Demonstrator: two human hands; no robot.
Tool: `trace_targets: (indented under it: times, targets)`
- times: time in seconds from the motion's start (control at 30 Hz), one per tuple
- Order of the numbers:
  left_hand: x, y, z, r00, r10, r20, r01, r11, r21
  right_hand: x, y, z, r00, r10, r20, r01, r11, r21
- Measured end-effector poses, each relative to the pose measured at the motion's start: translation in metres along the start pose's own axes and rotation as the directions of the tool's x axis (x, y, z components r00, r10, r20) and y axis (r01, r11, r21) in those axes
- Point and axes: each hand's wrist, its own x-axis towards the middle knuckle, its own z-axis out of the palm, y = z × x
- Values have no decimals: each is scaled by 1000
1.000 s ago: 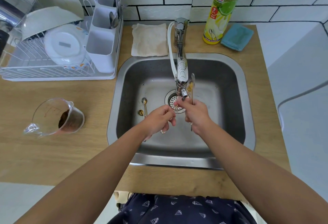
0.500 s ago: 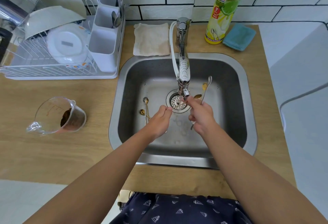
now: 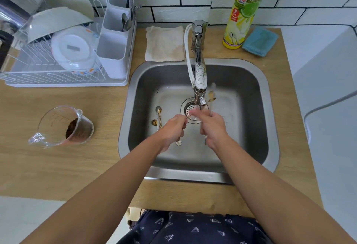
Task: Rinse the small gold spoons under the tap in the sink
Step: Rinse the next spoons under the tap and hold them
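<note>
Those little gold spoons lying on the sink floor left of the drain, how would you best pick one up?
Probably by the thin handle, near its middle, coming straight down from above. The spoons on the sink floor lie flat and close together on the sink, bowls pointing toward the back wall, so a fingertip pinch across one handle looks easier than the bowl. The left hand is nearest.

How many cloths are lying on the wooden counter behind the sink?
2. A beige cloth lies left of the tap. A blue cloth lies to the right, beside the yellow dish soap bottle. No other cloth is visible.
</note>
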Motion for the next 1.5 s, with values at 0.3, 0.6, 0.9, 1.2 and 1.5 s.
trace_targets:
  times: [0.3, 0.6, 0.9, 1.2, 1.5]
  targets:
    - [-3, 1, 1, 1000, 13, 8, -13, 1000, 8, 1, 0, -1, 1000, 14, 19, -13, 998, -64]
    - [1, -2, 0, 996, 74, 51, -78, 992, 97, -5, 4, -5, 997, 12, 75, -7, 997, -72]
    - [0, -10, -5, 988, 119, 98, -128, 988, 87, -11, 10, -1, 999, 29, 22, -28, 997, -67]
    - [-3, -13, -11, 988, 75, 133, -86, 993, 78, -10, 11, -3, 998, 20, 58, -17, 998, -63]
    - [-5, -10, -14, 991, 44, 129, -55, 995, 85, 3, 0, -5, 1000, -1, 4, 1, 1000, 5]
